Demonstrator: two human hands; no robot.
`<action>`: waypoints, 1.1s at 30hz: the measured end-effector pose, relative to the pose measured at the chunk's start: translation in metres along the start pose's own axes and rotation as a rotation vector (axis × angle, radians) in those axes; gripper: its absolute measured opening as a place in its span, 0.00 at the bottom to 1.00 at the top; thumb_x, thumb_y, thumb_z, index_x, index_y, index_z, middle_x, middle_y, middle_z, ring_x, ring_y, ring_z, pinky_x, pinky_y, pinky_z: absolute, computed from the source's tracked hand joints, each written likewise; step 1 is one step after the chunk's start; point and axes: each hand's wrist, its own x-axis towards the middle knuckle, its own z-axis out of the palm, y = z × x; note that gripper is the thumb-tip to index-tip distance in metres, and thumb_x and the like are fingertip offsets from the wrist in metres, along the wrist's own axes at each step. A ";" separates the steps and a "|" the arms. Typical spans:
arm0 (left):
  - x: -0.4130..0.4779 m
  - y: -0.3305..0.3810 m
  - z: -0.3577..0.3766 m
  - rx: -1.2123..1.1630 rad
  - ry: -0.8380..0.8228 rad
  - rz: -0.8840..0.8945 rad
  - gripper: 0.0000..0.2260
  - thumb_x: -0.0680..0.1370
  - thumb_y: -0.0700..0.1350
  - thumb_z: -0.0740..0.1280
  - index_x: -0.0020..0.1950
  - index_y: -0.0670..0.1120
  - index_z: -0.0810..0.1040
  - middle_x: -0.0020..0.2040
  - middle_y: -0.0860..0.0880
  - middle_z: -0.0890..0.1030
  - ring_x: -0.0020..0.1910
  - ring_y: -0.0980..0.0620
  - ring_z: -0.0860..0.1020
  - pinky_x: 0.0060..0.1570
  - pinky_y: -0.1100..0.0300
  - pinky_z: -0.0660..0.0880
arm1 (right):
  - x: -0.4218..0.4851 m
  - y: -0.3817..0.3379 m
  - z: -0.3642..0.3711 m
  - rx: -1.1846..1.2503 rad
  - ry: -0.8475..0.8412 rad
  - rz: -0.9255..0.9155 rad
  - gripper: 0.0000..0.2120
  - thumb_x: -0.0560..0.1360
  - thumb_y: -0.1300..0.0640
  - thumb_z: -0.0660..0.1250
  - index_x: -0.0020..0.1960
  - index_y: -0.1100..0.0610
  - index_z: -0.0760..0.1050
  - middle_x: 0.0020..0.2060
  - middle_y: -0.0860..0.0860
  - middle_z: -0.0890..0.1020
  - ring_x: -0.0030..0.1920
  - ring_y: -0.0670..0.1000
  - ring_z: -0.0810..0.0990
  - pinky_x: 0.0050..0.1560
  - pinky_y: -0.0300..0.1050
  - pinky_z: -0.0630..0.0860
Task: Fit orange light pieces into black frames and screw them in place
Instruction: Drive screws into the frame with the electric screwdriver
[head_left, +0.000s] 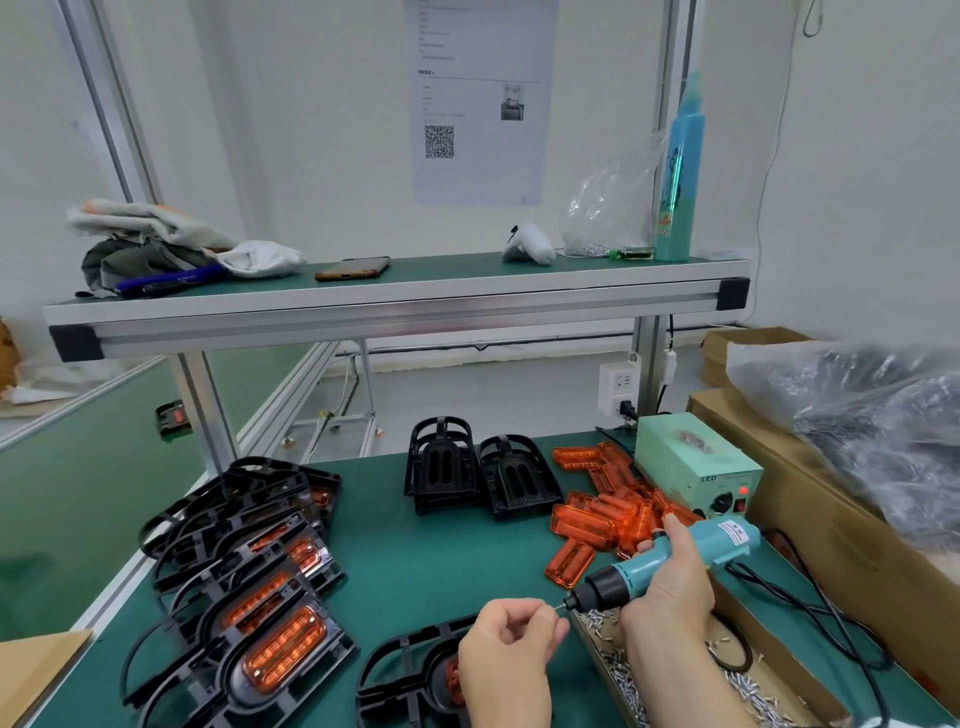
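Black frame (400, 670) at near edge: lower part cut off by the bottom edge, right side hidden under left hand (511, 642). Item pinched in that hand's fingertips, at the electric screwdriver (665, 558) bit: too small to identify. Screw tray (779, 652): cut off at bottom, partly covered by right forearm (675, 670). Wall sheet (478, 104): print blurred, unreadable. Plastic bag (857, 415): contents dark, indistinct; right edge crops it.

Factory assembly stn, small-parts line. Green-matted workbench (415, 561), aluminium-profile shelf (395, 306) overhead, printed instr. sheet (478, 104) w/ QR code on wall. Corded electric screwdriver (670, 561) w/ power unit (696, 467), loose screws (753, 693) in cardboard tray (789, 654). Batch work: orange light pieces (597, 519) heaped, black frames (441, 467) stacked, fitted units (260, 597) fanned at left. Cartons (841, 525) at right.
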 end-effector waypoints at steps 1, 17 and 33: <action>0.001 -0.002 0.000 0.058 0.018 0.048 0.06 0.72 0.26 0.71 0.38 0.34 0.80 0.30 0.41 0.81 0.32 0.44 0.84 0.33 0.64 0.79 | -0.001 0.000 0.001 0.003 -0.001 -0.001 0.11 0.72 0.52 0.77 0.49 0.52 0.77 0.36 0.46 0.80 0.32 0.43 0.79 0.35 0.43 0.75; 0.006 0.008 -0.015 0.240 -0.074 0.128 0.09 0.71 0.32 0.74 0.35 0.44 0.83 0.31 0.45 0.84 0.40 0.40 0.85 0.50 0.51 0.79 | -0.010 0.013 0.015 -0.048 -0.066 0.026 0.11 0.73 0.52 0.76 0.48 0.52 0.75 0.34 0.47 0.77 0.31 0.45 0.77 0.35 0.45 0.75; 0.023 0.046 -0.091 1.099 -0.153 0.578 0.25 0.68 0.72 0.64 0.61 0.64 0.71 0.58 0.71 0.69 0.65 0.64 0.67 0.63 0.64 0.60 | -0.011 0.010 0.036 -0.113 -0.120 -0.130 0.15 0.73 0.52 0.76 0.54 0.56 0.75 0.35 0.49 0.78 0.28 0.44 0.78 0.33 0.42 0.77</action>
